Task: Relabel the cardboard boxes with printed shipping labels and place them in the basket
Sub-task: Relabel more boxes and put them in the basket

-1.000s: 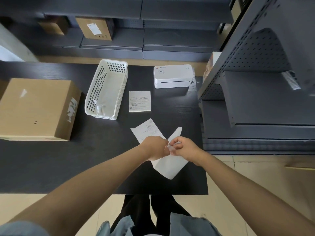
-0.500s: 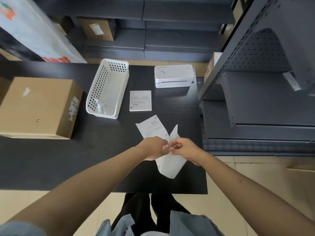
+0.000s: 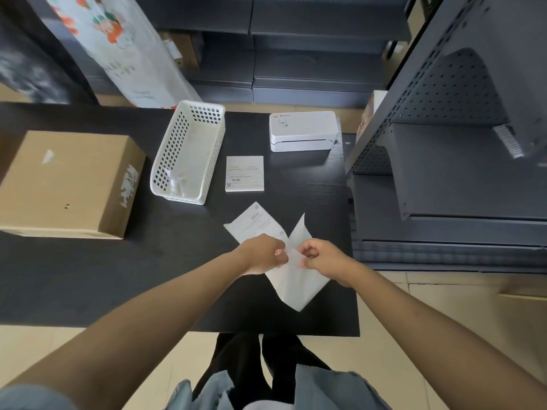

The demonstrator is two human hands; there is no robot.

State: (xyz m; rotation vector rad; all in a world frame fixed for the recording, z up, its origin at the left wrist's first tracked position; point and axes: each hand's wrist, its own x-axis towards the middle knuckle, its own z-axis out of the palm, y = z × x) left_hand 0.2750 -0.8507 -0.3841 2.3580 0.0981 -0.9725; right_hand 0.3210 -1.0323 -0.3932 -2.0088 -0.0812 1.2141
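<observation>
Both hands work over the near right part of the black table [image 3: 88, 276]. Left hand [image 3: 262, 255], fingers curled, pinches the printed shipping label [image 3: 254, 223], which angles up and away to the left with its print facing the camera. Right hand [image 3: 322, 258], fingers curled, pinches the blank white backing sheet [image 3: 296, 285]; this sheet spreads downward below the hands, with a narrow pointed flap rising beside the label. The two sheets meet between the thumbs and split apart above them in a V.

Large cardboard box [image 3: 65, 184] sits flat at the left of the table, well apart from the hands; torn white label remnants show on its top and right side. White perforated plastic basket [image 3: 213, 161] stands between the box and a stack of printed labels [image 3: 245, 173]; something small and clear lies at its near end, too faint to identify. White label printer [image 3: 303, 131] sits at the far right of the table, behind the stack.

Dark metal shelving [image 3: 444, 143] stands right of the table. A second cardboard box [image 3: 185, 50] sits on a low shelf beyond, partly hidden by a printed white bag [image 3: 124, 48].
</observation>
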